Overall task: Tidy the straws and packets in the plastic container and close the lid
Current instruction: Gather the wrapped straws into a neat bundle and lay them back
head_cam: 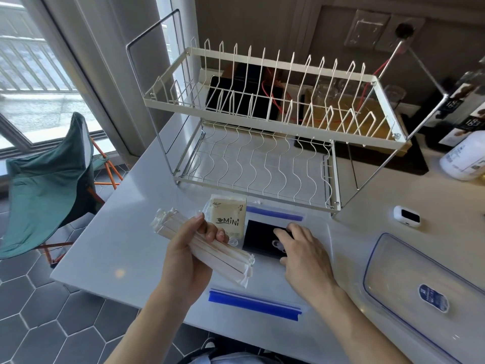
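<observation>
My left hand point(183, 258) grips a bundle of paper-wrapped straws point(225, 256) and holds it slanted above the table's front left. A clear plastic container with blue clips point(252, 302) lies in front of me, its walls hard to make out. In it lies a black packet point(258, 237), and the fingers of my right hand point(304, 256) rest on top of it. A cream tissue packet marked MINI point(228, 216) sits just left of the black packet. The container's clear lid point(409, 269), blue-rimmed with a blue label, lies apart at the right.
A white two-tier dish rack point(262, 122) stands behind the container. A small white device point(406, 216) and a white bottle point(464, 158) sit at the right. A green folding chair point(49, 179) stands left of the table's edge.
</observation>
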